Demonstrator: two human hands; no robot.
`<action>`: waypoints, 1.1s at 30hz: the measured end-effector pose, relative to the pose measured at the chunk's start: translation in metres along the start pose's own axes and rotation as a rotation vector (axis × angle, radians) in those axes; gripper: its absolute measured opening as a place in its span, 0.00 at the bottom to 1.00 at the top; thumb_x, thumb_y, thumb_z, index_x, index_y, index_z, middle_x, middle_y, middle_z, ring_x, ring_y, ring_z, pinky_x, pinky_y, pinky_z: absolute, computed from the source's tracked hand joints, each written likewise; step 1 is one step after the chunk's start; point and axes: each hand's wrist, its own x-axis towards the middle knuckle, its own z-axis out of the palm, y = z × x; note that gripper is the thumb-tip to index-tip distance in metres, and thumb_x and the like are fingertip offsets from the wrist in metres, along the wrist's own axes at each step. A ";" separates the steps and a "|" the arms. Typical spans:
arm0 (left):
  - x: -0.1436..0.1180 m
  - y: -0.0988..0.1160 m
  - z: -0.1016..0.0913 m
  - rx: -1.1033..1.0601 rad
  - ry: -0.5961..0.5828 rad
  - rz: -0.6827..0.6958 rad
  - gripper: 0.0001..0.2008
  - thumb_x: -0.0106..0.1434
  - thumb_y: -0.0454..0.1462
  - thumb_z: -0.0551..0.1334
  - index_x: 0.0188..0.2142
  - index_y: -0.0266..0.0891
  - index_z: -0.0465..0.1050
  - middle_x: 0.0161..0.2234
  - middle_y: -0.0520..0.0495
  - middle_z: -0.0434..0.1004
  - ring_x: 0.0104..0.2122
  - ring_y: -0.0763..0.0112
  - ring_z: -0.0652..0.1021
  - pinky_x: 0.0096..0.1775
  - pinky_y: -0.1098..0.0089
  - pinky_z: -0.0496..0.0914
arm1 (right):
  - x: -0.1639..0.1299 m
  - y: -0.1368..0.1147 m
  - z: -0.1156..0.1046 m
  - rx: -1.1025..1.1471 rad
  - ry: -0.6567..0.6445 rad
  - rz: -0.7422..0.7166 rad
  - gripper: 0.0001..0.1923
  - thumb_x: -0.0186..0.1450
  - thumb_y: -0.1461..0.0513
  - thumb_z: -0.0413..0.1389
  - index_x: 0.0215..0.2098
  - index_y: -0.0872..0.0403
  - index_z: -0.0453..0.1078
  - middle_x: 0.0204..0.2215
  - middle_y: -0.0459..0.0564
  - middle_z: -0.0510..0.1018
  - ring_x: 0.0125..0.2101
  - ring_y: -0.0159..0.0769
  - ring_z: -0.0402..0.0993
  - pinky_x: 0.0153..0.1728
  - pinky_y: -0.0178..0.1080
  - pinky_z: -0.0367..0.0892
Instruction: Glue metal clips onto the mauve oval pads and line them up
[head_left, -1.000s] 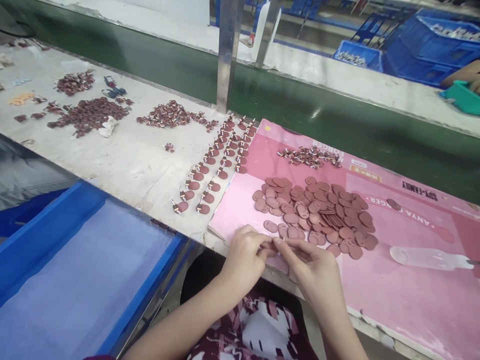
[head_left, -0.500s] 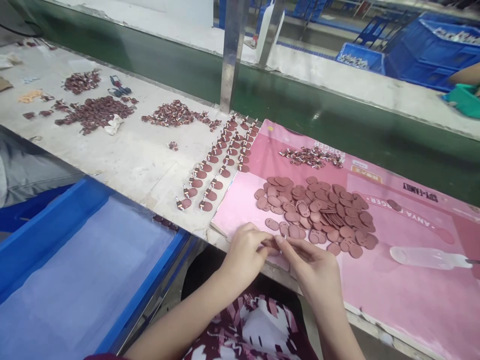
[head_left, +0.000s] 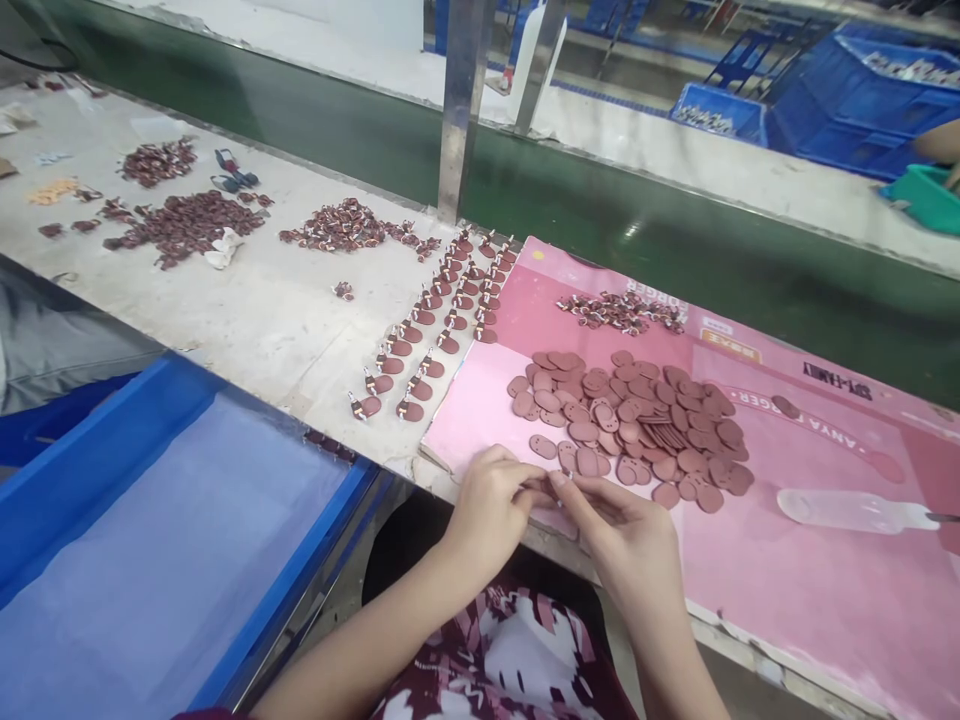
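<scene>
We see the left hand [head_left: 491, 505] and the right hand [head_left: 626, 535] meeting fingertip to fingertip at the near edge of the table [head_left: 262, 310], over the pink sheet [head_left: 787, 580]. Both grips pinch one small brown oval tag [head_left: 541, 488] between them, mostly hidden by the fingers. Just beyond lies a heap of brown oval tags [head_left: 637, 420]. Left of the sheet, finished tags [head_left: 435, 330] lie in two rows. A clear bottle [head_left: 847, 511] lies to the right.
</scene>
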 end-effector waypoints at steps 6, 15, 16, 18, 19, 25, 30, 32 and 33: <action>0.001 0.000 0.001 0.024 0.010 0.006 0.15 0.54 0.21 0.60 0.30 0.38 0.80 0.26 0.50 0.71 0.31 0.69 0.73 0.36 0.70 0.68 | -0.001 0.000 0.001 -0.022 0.008 0.027 0.22 0.49 0.44 0.60 0.23 0.55 0.77 0.21 0.53 0.79 0.24 0.42 0.76 0.28 0.39 0.71; 0.000 0.000 0.001 0.043 0.008 0.003 0.15 0.54 0.21 0.59 0.28 0.39 0.79 0.27 0.50 0.71 0.32 0.69 0.73 0.36 0.70 0.68 | -0.001 0.003 0.001 -0.027 -0.002 -0.033 0.20 0.52 0.45 0.60 0.24 0.54 0.77 0.24 0.53 0.81 0.25 0.44 0.77 0.29 0.40 0.73; 0.000 0.000 0.001 0.042 0.011 0.003 0.15 0.54 0.21 0.59 0.29 0.39 0.79 0.27 0.50 0.71 0.32 0.69 0.73 0.36 0.70 0.68 | -0.001 0.003 0.001 -0.027 0.001 -0.033 0.20 0.52 0.46 0.60 0.24 0.54 0.77 0.25 0.53 0.81 0.26 0.44 0.78 0.29 0.40 0.73; 0.000 0.001 0.001 0.040 0.016 0.005 0.15 0.54 0.21 0.59 0.28 0.39 0.79 0.26 0.50 0.70 0.32 0.69 0.73 0.36 0.70 0.67 | -0.001 0.003 0.002 -0.025 0.002 -0.039 0.19 0.52 0.46 0.60 0.24 0.54 0.77 0.25 0.53 0.81 0.27 0.45 0.79 0.29 0.40 0.73; 0.000 0.001 0.001 0.038 0.018 0.006 0.15 0.53 0.21 0.59 0.28 0.39 0.79 0.26 0.51 0.70 0.31 0.69 0.73 0.35 0.70 0.67 | -0.001 0.003 0.002 -0.021 0.002 -0.043 0.18 0.52 0.47 0.61 0.24 0.54 0.77 0.25 0.54 0.81 0.27 0.45 0.79 0.29 0.39 0.73; 0.001 0.001 0.000 0.042 0.012 -0.007 0.16 0.53 0.21 0.59 0.31 0.40 0.80 0.27 0.51 0.71 0.31 0.70 0.73 0.35 0.70 0.68 | -0.001 0.006 0.002 0.011 0.021 -0.045 0.19 0.52 0.47 0.62 0.25 0.54 0.77 0.24 0.54 0.81 0.28 0.46 0.79 0.28 0.39 0.73; 0.000 0.002 -0.001 0.005 0.017 -0.025 0.17 0.54 0.21 0.60 0.34 0.40 0.81 0.28 0.50 0.73 0.33 0.69 0.75 0.37 0.69 0.71 | -0.002 0.008 0.002 0.042 0.006 -0.034 0.20 0.52 0.46 0.62 0.26 0.54 0.77 0.26 0.54 0.81 0.29 0.45 0.79 0.29 0.39 0.73; 0.000 0.002 -0.002 -0.031 0.026 -0.035 0.18 0.54 0.21 0.60 0.34 0.41 0.81 0.29 0.51 0.74 0.33 0.70 0.76 0.38 0.69 0.72 | -0.003 0.006 0.002 0.041 -0.001 -0.041 0.20 0.53 0.45 0.62 0.27 0.54 0.78 0.27 0.54 0.81 0.29 0.45 0.79 0.29 0.38 0.73; 0.000 0.003 -0.002 -0.055 0.029 -0.040 0.17 0.54 0.21 0.61 0.34 0.42 0.81 0.29 0.51 0.74 0.33 0.70 0.76 0.39 0.69 0.72 | -0.003 0.005 0.001 0.033 -0.002 -0.049 0.21 0.53 0.45 0.61 0.28 0.55 0.78 0.27 0.54 0.81 0.29 0.44 0.79 0.29 0.38 0.73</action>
